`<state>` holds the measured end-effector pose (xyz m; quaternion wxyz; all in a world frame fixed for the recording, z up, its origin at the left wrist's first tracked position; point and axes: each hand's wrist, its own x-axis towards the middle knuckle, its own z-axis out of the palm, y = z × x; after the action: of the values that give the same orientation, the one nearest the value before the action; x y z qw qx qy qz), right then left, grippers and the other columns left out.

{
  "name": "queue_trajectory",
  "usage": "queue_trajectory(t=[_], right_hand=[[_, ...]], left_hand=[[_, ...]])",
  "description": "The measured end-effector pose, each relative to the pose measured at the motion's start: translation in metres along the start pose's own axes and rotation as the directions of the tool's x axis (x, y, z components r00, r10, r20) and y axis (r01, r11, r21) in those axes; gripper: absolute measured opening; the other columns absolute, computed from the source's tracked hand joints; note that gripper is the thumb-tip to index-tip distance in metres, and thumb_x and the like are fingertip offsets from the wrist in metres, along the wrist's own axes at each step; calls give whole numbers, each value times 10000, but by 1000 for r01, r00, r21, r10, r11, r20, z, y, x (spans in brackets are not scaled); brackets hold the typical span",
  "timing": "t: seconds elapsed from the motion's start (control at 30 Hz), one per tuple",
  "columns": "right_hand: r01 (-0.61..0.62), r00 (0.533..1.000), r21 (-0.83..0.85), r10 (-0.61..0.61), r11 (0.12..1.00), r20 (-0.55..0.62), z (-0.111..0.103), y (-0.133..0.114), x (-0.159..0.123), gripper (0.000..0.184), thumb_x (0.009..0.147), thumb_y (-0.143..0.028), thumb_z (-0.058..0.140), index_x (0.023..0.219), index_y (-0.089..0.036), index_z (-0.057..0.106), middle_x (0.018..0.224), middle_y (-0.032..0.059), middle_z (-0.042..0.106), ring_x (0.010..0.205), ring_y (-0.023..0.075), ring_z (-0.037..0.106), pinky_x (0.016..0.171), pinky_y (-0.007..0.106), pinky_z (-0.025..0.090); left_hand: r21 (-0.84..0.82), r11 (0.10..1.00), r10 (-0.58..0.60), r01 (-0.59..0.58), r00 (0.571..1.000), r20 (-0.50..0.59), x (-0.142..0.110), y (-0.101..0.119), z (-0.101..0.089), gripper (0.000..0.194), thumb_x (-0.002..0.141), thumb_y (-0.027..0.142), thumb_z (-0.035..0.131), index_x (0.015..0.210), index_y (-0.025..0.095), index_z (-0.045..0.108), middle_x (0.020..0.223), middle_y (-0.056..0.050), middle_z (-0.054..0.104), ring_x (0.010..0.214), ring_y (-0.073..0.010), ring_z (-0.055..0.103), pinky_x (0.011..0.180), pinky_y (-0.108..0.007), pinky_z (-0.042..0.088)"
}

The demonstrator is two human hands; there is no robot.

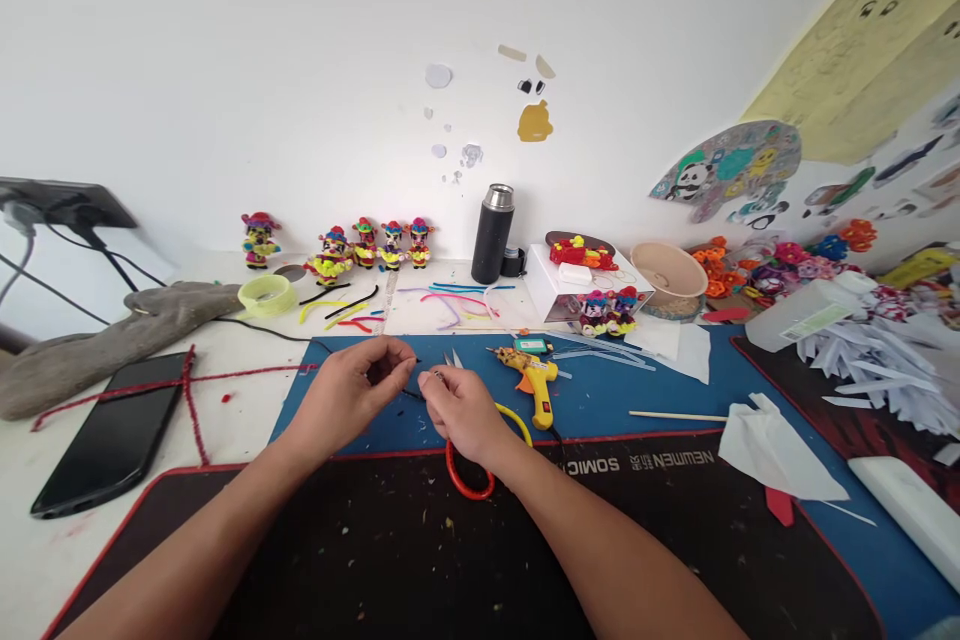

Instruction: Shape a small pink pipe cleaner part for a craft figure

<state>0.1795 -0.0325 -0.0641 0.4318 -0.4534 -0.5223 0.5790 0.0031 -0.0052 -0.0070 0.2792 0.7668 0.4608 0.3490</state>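
My left hand [364, 385] is closed in a pinch, with a tiny black piece [418, 360] at its fingertips; its kind is too small to tell. Close by on the right, my right hand [466, 412] is also closed, thumb against the fingers. Something dark shows at that pinch, but I cannot make it out. Scissors [470, 492] with a red and a yellow handle loop lie under my right hand, blades pointing away; whether the hand touches them is hidden. A yellow hot glue gun [541, 390] rests on the blue mat [600, 395] to the right.
Pipe cleaners [352, 308], several small figures [334, 255] and a black thermos [493, 235] stand or lie along the wall. A phone [112, 440] lies left under red pipe cleaners. Rightward are a white box [551, 292], a bowl [667, 270] and a stick [675, 415].
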Motion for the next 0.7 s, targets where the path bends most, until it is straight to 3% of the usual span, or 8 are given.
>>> queue_trajectory(t=[0.4,0.7], right_hand=[[33,999,-208,-40,978,-30,4,-9,-4,379,964,-374,532,656,-233,362,512,-73,391,488,104,355,507,264,229],[50,997,-312,-66,949,-42,6,-14,-4,348,928,-349,517,636,-228,370,539,-64,397,535,113,362,517,269,226]], left_hand=[[-9,1000,17,-17,1000,4,0,2,1,235,941,419,606,858,215,686,709,26,675,612,-138,560,565,-232,426],[-4,1000,19,-19,1000,10,-2,1,1,234,946,422,605,863,220,689,718,27,681,628,-139,575,583,-233,433]])
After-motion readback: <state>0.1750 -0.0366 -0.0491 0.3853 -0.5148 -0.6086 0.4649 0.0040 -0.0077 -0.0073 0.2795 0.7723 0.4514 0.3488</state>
